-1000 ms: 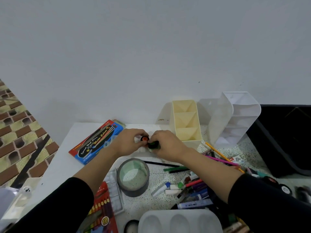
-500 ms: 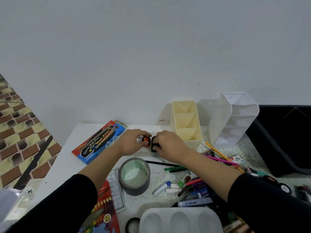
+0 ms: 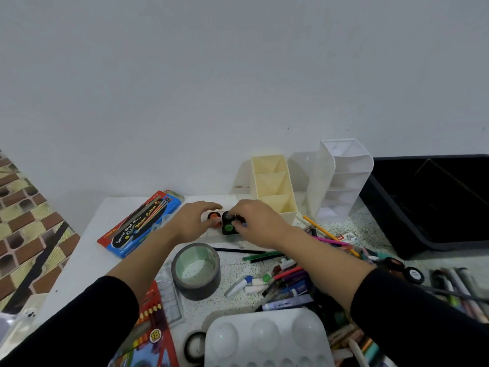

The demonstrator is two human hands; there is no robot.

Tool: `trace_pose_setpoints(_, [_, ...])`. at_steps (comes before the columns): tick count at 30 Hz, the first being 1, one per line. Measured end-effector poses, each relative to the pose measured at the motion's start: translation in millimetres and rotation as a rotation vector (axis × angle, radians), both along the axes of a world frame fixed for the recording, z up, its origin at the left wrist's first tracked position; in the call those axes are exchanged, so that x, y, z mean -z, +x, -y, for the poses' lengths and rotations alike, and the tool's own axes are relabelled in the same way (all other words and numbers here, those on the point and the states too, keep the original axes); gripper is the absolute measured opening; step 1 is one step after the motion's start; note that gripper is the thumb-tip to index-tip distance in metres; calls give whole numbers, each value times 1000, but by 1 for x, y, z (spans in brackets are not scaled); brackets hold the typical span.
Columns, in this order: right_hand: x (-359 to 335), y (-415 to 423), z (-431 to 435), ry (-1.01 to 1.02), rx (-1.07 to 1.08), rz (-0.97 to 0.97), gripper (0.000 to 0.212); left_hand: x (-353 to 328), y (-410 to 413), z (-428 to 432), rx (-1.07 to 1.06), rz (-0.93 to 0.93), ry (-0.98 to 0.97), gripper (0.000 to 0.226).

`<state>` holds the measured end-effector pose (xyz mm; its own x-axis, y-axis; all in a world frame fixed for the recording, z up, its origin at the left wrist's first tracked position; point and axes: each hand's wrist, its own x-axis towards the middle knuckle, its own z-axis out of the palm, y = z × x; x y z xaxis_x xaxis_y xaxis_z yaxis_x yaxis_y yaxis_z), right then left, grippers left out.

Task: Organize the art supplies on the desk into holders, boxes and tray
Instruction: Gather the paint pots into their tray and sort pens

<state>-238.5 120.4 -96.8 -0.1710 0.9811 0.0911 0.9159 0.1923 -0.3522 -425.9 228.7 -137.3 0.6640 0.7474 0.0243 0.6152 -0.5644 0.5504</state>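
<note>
Small black paint pots stand in a low white box (image 3: 227, 237) at the desk's back middle. My left hand (image 3: 194, 221) curls round the pot with the orange lid (image 3: 213, 215). My right hand (image 3: 255, 221) pinches a black pot (image 3: 228, 215) just above the pot with the green lid (image 3: 228, 228). A cream three-part holder (image 3: 275, 186) and a white tiered holder (image 3: 341, 178) stand behind, both without contents. Loose pens, markers and pencils (image 3: 285, 279) lie heaped under my right forearm.
A blue crayon box (image 3: 140, 223) lies at the left, a grey tape roll (image 3: 197, 271) in front of my hands. A white palette (image 3: 267, 337), a small black tape roll (image 3: 194, 347), a red pencil box (image 3: 150, 332), a black tray (image 3: 434, 205) at right.
My right hand has shifted slightly, so the green-lidded pot shows in the box below its fingers. My left hand stays on the orange-lidded pot.
</note>
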Motion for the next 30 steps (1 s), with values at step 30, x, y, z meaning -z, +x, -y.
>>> trace_pose_setpoints(30, [1,259,254,-232,294,250,21,-60,291,249,368,-460,343,36])
